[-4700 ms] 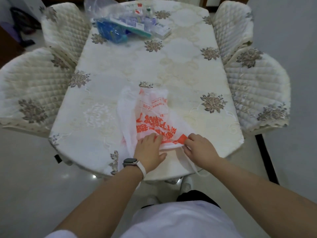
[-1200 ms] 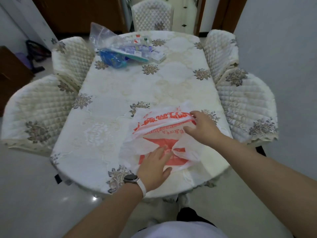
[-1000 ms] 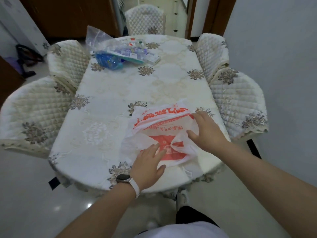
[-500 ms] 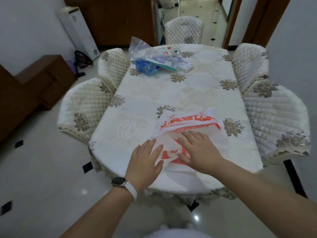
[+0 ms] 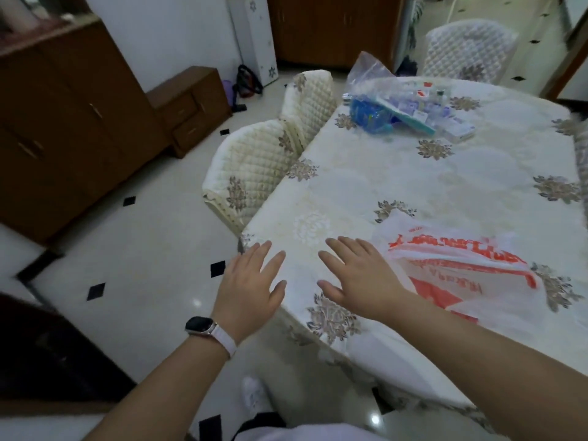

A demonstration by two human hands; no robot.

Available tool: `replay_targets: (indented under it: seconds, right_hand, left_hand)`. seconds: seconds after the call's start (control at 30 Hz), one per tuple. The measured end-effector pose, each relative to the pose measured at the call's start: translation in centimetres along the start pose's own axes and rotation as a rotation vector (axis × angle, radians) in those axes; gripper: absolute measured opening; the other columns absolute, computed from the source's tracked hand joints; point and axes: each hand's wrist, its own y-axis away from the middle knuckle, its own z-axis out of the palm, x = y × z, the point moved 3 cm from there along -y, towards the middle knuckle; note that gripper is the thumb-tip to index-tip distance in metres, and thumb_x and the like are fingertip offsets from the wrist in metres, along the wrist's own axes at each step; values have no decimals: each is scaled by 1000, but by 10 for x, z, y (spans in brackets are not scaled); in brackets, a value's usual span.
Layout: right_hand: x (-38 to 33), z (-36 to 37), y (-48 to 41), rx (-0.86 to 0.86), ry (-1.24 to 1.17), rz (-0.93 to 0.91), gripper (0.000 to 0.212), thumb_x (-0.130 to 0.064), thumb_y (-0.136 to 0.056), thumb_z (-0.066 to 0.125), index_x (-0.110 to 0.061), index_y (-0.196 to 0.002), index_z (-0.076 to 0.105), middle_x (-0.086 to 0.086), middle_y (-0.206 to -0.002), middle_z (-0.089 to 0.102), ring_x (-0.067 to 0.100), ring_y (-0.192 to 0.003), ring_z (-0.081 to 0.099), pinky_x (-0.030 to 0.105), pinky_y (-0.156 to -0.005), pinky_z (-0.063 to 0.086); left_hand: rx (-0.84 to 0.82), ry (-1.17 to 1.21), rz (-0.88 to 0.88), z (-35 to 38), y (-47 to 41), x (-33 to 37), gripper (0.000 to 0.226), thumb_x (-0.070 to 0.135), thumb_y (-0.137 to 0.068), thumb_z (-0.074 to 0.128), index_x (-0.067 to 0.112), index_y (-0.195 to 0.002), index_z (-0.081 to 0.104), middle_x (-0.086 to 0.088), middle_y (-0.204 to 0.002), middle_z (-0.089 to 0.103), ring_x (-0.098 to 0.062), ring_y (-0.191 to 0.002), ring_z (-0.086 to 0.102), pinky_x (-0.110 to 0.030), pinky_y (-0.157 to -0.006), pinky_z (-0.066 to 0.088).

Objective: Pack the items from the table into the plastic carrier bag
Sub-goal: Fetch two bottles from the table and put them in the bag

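Both your hands are empty, fingers spread. Your left hand (image 5: 251,288) hovers off the table's (image 5: 366,186) near edge, and your right hand (image 5: 362,278) hovers over it, just beside the carrier bag (image 5: 461,275). The bag lies flattened at the near end. It's thin film, so I'd judge it very light, floppy and slippery. Pinch a single layer at the mouth and lift, though I can't tell which edge that is. The items (image 5: 397,109) sit heaped at the far end, well apart. They look like small boxes and packets, probably light, so take them by their sides.
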Motion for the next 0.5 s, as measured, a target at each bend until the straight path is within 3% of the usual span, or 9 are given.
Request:
replay_targets:
  seconds: [0.4,0.5]
  right_hand:
    - [-135,46,-227,42,63,-143,51,-48,-86,51,-11,-118,65,15,-128,61,36,-117,56,46,-96,45]
    - [-174,47,-283,22,69,-151,55,-52,-88,46,-14,-125,61,14,-133,59,34,-121,54,47,-100,44]
  left_hand:
    - [-9,39,-114,20,-15,-252,47,35,-86,56,16,-129,59,-13,-137,54,-34,-126,50,-49,-99,44]
    - [6,41,-138,11,-17,-315,47,35,-86,56,17,-130,58,-12,-137,54,-33,-127,50,-50,-99,44]
